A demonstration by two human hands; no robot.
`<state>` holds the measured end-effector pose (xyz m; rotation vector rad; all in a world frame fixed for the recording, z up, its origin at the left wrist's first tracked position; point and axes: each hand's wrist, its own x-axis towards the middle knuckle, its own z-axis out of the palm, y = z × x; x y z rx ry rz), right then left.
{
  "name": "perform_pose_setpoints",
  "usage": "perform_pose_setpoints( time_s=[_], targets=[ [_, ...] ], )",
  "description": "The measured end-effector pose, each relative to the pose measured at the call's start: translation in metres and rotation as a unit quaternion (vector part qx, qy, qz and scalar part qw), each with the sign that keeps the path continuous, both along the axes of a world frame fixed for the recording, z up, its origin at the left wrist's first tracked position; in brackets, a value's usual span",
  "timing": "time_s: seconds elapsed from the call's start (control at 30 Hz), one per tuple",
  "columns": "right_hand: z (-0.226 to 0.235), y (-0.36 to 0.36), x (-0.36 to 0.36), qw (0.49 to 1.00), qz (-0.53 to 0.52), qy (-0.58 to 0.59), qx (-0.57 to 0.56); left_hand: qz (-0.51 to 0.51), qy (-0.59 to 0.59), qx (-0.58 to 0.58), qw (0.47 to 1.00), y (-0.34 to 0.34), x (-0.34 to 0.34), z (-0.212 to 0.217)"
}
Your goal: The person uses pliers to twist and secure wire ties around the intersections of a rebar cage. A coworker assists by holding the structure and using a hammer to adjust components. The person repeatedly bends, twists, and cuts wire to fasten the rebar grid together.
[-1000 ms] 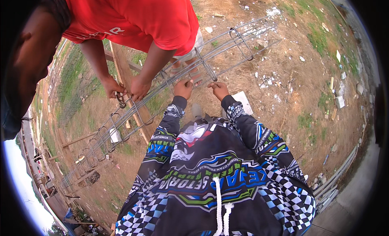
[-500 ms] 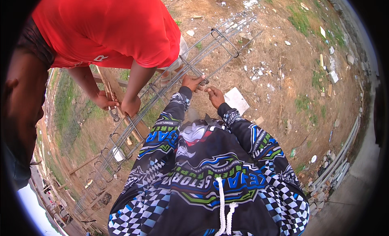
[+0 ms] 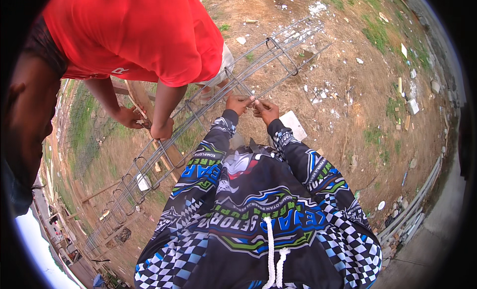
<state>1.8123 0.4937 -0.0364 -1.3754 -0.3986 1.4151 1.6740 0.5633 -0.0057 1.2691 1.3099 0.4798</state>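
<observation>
A long rebar cage (image 3: 241, 84) of thin parallel bars and square stirrups runs diagonally from lower left to upper right. At the lower corner of one stirrup, my left hand (image 3: 239, 105) pinches with thumb and fingers. My right hand (image 3: 267, 111) is closed right beside it, the fingertips of both hands meeting at the near bar. Whatever lies between my fingers is too small or hidden to make out. Across the cage, a co-worker in a red shirt (image 3: 144, 36) bends over it. The co-worker's hands (image 3: 161, 128) are at the bars, one near a dark metal tool (image 3: 145, 123).
A wooden plank (image 3: 171, 155) passes under the cage. A pale flat slab (image 3: 294, 125) lies on the dry ground right of my hands. White rubble (image 3: 318, 93) is scattered beyond. Several pipes (image 3: 415, 209) lie along a concrete edge at the right.
My right hand has come up against my left at the stirrup corner, where a small gap was before. The co-worker's far hand has shifted with the metal tool.
</observation>
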Motion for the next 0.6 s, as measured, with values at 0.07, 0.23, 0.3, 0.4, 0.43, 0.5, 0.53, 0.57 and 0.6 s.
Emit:
perform_pose_setpoints(
  time_s=[0.07, 0.23, 0.3, 0.4, 0.43, 0.5, 0.53, 0.57, 0.6],
  targets=[
    [0.0, 0.003, 0.003, 0.999, 0.041, 0.026, -0.019, 0.023, -0.019, 0.02, 0.999, -0.004, 0.001, 0.003],
    [-0.01, 0.012, 0.019, 0.984, 0.143, -0.086, 0.056, 0.014, -0.006, -0.033, 0.999, 0.002, 0.0, -0.002],
    [-0.01, 0.014, 0.023, 0.978, 0.166, -0.104, 0.065, 0.02, 0.006, -0.042, 0.999, 0.004, 0.002, -0.002],
    [-0.01, 0.02, 0.028, 0.967, 0.19, -0.154, 0.071, 0.022, 0.035, -0.044, 0.998, 0.008, 0.009, 0.008],
    [-0.005, 0.02, 0.028, 0.959, 0.205, -0.182, 0.068, 0.03, 0.028, -0.05, 0.998, 0.008, 0.006, -0.001],
    [0.0, 0.018, 0.025, 0.942, 0.214, -0.246, 0.08, 0.044, 0.014, -0.048, 0.998, 0.008, 0.001, -0.02],
    [-0.001, 0.016, 0.023, 0.931, 0.208, -0.283, 0.095, 0.05, 0.008, -0.041, 0.998, 0.009, 0.001, -0.026],
    [-0.002, 0.014, 0.022, 0.919, 0.203, -0.319, 0.11, 0.056, 0.002, -0.034, 0.998, 0.009, -0.001, -0.032],
    [-0.003, 0.011, 0.027, 0.901, 0.217, -0.362, 0.104, 0.047, 0.025, -0.026, 0.998, 0.008, 0.005, -0.027]
  ],
)
